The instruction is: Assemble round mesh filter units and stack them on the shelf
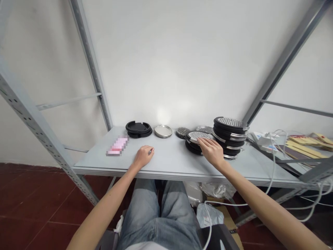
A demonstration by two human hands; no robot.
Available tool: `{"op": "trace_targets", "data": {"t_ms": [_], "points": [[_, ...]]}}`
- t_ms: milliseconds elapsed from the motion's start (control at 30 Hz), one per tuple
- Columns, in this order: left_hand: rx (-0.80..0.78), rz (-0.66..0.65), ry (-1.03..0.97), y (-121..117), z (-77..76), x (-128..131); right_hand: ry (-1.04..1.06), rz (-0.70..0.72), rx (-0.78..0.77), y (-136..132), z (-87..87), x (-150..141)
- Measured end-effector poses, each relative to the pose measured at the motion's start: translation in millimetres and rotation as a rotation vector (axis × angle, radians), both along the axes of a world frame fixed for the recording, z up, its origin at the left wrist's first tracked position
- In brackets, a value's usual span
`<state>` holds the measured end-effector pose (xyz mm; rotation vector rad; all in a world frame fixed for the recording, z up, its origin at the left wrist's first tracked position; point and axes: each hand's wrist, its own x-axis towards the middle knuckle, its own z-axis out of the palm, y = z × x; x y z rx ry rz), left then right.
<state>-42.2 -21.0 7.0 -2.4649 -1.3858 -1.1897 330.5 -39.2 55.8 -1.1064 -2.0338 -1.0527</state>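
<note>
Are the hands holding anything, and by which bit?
The left hand seems to hold a small grey thing; one end shows. The right hand is at a perforated disc; whether it grips the edge is unclear.

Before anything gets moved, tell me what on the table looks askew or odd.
The tall stack of black-rimmed perforated discs beside the right hand looks uneven: its layers sit staggered, not flush. I see no spill; damage can't be judged.

The right-hand end of the disc [196,135] is partly covered by the right hand [212,151]. The pink item [119,143] is obscured by pixelation. The speck [150,152] at the left hand [144,156] cannot be identified.
</note>
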Motion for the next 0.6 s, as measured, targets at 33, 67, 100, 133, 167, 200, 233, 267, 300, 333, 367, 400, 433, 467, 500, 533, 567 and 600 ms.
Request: {"op": "trace_targets", "data": {"t_ms": [33,67,100,133,167,200,233,267,300,333,367,400,433,467,500,533,567,600], "points": [[0.010,0.002,-0.010,0,-0.3,0,-0.006,-0.002,-0.007,4,-3.0,0],[0.020,0.003,-0.017,0,-0.7,-1,-0.007,-0.005,-0.014,8,-6.2,0],[0.030,0.004,-0.022,0,-1.0,-1,0.002,-0.008,-0.019,12,-9.3,0],[0.037,0.006,-0.024,0,-1.2,-1,0.013,-0.010,-0.026,16,-12.3,0],[0.040,0.007,-0.022,0,-1.4,-1,0.030,-0.015,-0.031,20,-15.0,-1],[0.041,0.009,-0.020,-1,-1.4,-1,0.051,-0.025,-0.035,24,-17.3,-1],[0.039,0.011,-0.018,-1,-1.4,-1,0.075,-0.038,-0.038,26,-19.3,-1],[0.035,0.011,-0.017,-1,-1.4,-1,0.097,-0.051,-0.041,28,-21.1,0],[0.030,0.010,-0.018,-1,-1.3,-1,0.115,-0.061,-0.046,30,-22.7,0],[0.024,0.011,-0.020,-1,-1.1,-1,0.128,-0.067,-0.055,31,-24.3,1],[0.018,0.012,-0.023,-2,-1.0,-1,0.135,-0.070,-0.066,32,-25.8,2],[0.011,0.014,-0.024,-2,-0.8,-1,0.136,-0.071,-0.080,32,-27.3,4],[0.005,0.015,-0.023,-2,-0.5,-1,0.135,-0.071,-0.096,32,-28.8,5],[0.001,0.017,-0.022,-2,-0.2,-1,0.135,-0.072,-0.111,31,-30.1,6],[-0.004,0.018,-0.020,-3,0.1,-1,0.138,-0.072,-0.124,31,-31.3,7],[-0.010,0.019,-0.018,-3,0.6,-1,0.144,-0.069,-0.136,30,-32.3,8],[-0.016,0.020,-0.016,-4,1.0,-1,0.151,-0.065,-0.145,30,-33.0,8],[-0.024,0.021,-0.013,-4,1.4,-1,0.160,-0.062,-0.153,29,-33.4,8]]}}
